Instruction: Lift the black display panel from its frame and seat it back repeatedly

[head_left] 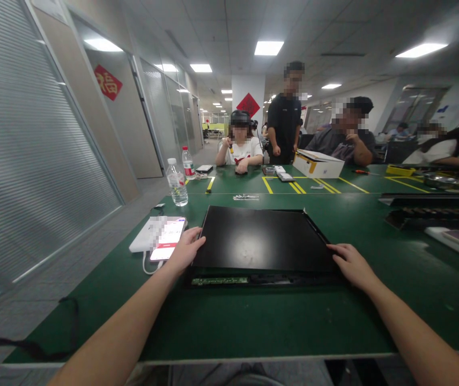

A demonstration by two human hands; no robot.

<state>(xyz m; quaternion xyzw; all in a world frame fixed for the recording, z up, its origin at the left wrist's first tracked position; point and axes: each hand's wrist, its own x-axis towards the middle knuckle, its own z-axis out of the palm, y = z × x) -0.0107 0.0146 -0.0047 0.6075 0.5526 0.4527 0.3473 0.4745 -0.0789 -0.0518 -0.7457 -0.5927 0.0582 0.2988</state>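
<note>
One wide black display panel lies face-up over a shallow black frame on the green tabletop, in front of the person and between both hands. Its surface is flat and matte, with a soft, pale glow spread across the middle and faint smudges just below it. The panel sits slightly askew to the frame: the frame's thin rim shows along the right side and at the far right corner, while the near edge leaves a dark strip of frame exposed. In that strip, towards the left, runs a narrow green circuit board.

The left hand is at the panel's left edge, thumb apart from the fingers and reaching onto the border. The right hand has its fingertips against the right edge, thumb lower down. Whether either hand pinches the panel or merely steadies it, I cannot tell. Beside the left hand lies a lit smartphone.
</note>
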